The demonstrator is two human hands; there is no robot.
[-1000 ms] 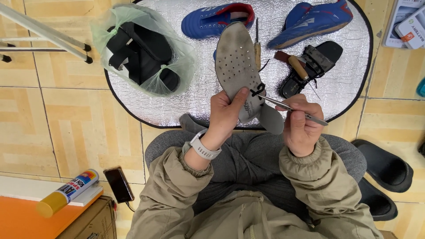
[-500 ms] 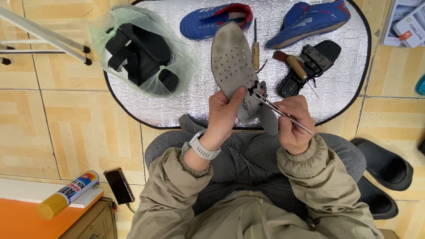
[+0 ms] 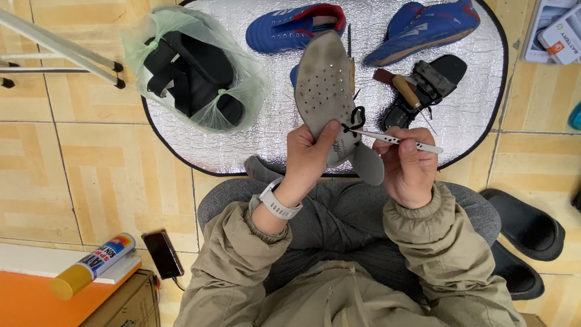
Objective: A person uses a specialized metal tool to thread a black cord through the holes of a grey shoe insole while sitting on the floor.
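My left hand (image 3: 311, 154) grips the insole (image 3: 330, 97), long end pointing up. My right hand (image 3: 407, 163) pinches the thin tool (image 3: 393, 140), which lies flat and touches the insole's right edge.

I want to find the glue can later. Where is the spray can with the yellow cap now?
In the head view, the spray can lies at the lower left, on a white board beside the black phone.
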